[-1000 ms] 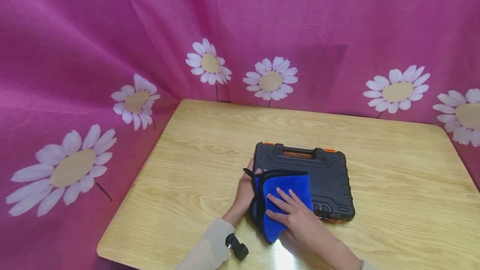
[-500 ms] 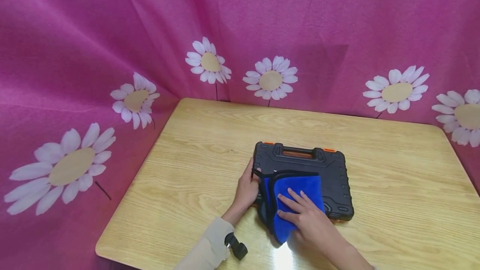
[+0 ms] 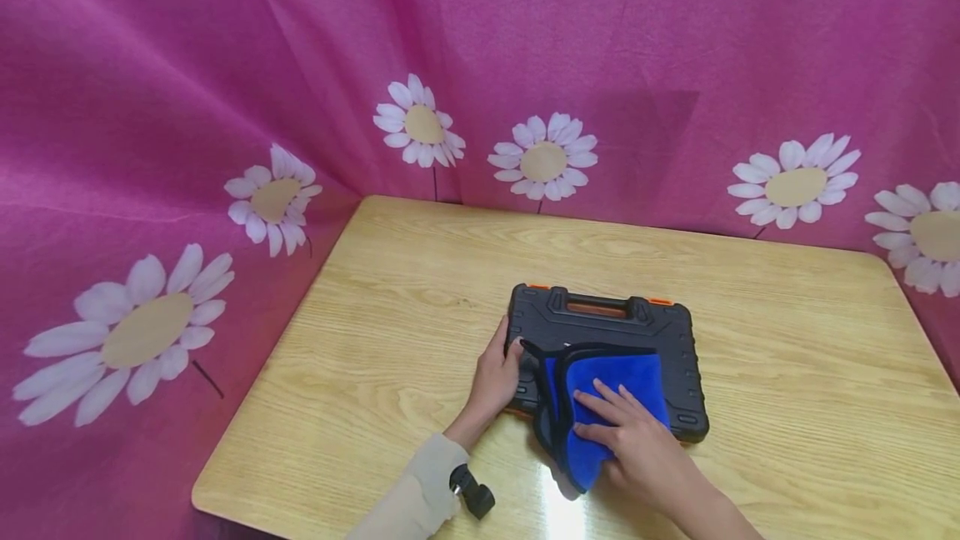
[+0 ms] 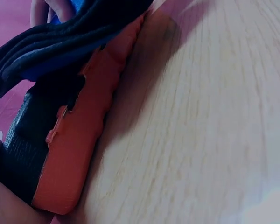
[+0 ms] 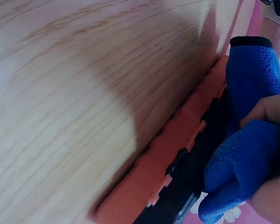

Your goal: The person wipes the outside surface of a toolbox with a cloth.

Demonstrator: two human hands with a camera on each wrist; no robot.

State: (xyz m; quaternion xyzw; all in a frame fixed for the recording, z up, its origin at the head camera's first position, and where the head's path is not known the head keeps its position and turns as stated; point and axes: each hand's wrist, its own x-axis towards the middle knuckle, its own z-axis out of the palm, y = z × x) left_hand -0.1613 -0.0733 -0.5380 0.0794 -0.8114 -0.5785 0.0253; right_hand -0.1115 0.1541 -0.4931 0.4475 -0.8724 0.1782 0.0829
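Observation:
In the head view a black plastic carry case (image 3: pixel 675 365) lies flat on the table, its handle on the far side. My left hand (image 3: pixel 495 377) holds the case's left edge, thumb on top. Folded over the case's near part is a blue cloth (image 3: pixel 626 377) with black edging, hanging past the front edge. My right hand (image 3: pixel 637 444) lies on this cloth with fingers spread. In the right wrist view the cloth (image 5: pixel 252 149) is bunched between thumb and palm. The left wrist view shows the case's orange lower half (image 4: pixel 77 154) and the cloth's dark layers (image 4: pixel 79 35).
The wooden table (image 3: pixel 390 307) stretches out around the case. A pink curtain (image 3: pixel 480 23) printed with white daisies stands behind the table and on its left. A black strap (image 3: pixel 472 492) hangs from the left sleeve (image 3: pixel 420 482).
My right hand has slid the cloth rightward across the case, uncovering more of its left part. My left hand stays at the left edge, and the case has barely moved.

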